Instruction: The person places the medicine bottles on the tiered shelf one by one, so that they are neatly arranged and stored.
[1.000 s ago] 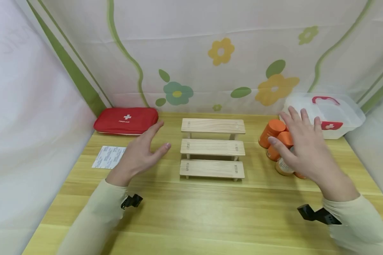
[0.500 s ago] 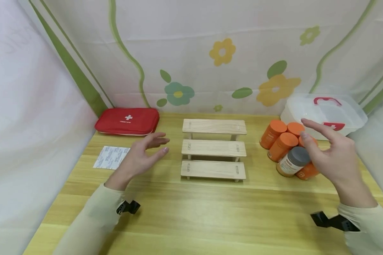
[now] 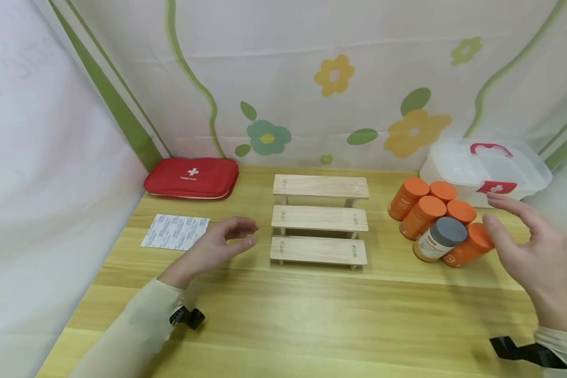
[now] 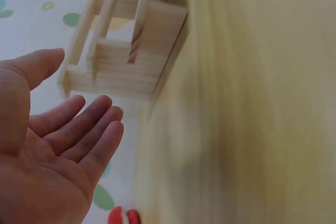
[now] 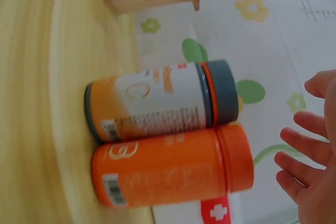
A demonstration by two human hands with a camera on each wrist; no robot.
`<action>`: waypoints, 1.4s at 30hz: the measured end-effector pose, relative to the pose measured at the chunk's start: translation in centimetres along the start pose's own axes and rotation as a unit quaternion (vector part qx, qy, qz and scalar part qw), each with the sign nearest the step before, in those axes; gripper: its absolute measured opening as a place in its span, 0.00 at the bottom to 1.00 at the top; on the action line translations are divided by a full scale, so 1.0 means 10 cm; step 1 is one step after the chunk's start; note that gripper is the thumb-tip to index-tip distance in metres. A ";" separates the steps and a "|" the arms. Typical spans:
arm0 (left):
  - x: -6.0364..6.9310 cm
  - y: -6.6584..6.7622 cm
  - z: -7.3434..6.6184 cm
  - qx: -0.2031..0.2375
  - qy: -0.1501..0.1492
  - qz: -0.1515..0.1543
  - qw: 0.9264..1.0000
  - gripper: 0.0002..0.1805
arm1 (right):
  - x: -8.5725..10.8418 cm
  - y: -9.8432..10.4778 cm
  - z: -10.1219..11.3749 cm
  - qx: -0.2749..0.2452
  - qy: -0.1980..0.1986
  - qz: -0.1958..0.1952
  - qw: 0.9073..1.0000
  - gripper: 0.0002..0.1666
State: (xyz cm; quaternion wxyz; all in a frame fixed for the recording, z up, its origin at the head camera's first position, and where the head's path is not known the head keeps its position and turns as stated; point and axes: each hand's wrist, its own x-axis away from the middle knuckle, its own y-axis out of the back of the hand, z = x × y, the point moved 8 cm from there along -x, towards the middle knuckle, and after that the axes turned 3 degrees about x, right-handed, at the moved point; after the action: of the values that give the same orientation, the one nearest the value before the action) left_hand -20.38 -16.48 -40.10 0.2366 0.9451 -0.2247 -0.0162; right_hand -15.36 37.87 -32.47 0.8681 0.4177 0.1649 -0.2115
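A three-step wooden rack (image 3: 319, 218) stands mid-table. My left hand (image 3: 216, 245) hovers just left of it, relaxed and holding nothing; the left wrist view has that hand (image 4: 63, 145) palm up beside the rack's side panel (image 4: 131, 66). Several orange-capped bottles (image 3: 418, 217) stand in a cluster at the right, with one grey-capped bottle (image 3: 438, 240) at their front. My right hand (image 3: 538, 252) is in the air to their right, fingers loosely bent, touching nothing. In the right wrist view the hand (image 5: 315, 145) is apart from the grey-capped bottle (image 5: 157, 100) and an orange bottle (image 5: 168, 169).
A red first-aid pouch (image 3: 191, 178) lies at the back left, with a printed white sheet (image 3: 176, 231) in front of it. A clear box with a red handle (image 3: 489, 168) stands at the back right. A flowered cloth (image 3: 302, 63) hangs behind the table.
My right hand has moved right, away from the bottles, uncovering them. The left hand has come lower and slightly right, its fingers more bent, and the printed sheet shows more fully.
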 end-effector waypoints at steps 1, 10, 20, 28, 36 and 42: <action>-0.01 -0.03 0.02 0.004 0.001 0.007 1.000 0.28 | 0.01 0.00 -0.04 0.003 0.000 0.005 1.000 0.26; -0.08 -0.33 0.13 0.074 0.041 0.078 0.993 0.33 | 0.13 0.01 -0.40 -0.085 -0.036 0.026 0.995 0.32; -0.15 -0.52 0.16 0.122 0.070 0.076 0.987 0.39 | 0.22 -0.12 -0.75 -0.251 -0.056 0.115 0.960 0.39; -0.15 -0.52 0.15 0.129 0.058 0.063 0.988 0.37 | 0.31 -0.23 -0.87 -0.291 -0.081 0.135 0.944 0.42; -0.17 -0.52 0.15 0.116 0.045 0.067 0.990 0.34 | 0.36 -0.30 -0.93 -0.153 -0.076 0.136 0.976 0.41; -0.17 -0.53 0.17 0.098 0.047 0.067 0.992 0.35 | 0.34 -0.34 -0.99 -0.117 -0.100 0.146 0.977 0.41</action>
State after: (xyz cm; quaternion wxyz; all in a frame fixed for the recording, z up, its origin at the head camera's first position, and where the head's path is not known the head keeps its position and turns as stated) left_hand -19.92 -12.36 -44.14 0.1535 0.9462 -0.2769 0.0664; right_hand -15.29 43.04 -42.19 0.9446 0.3095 0.0384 -0.1024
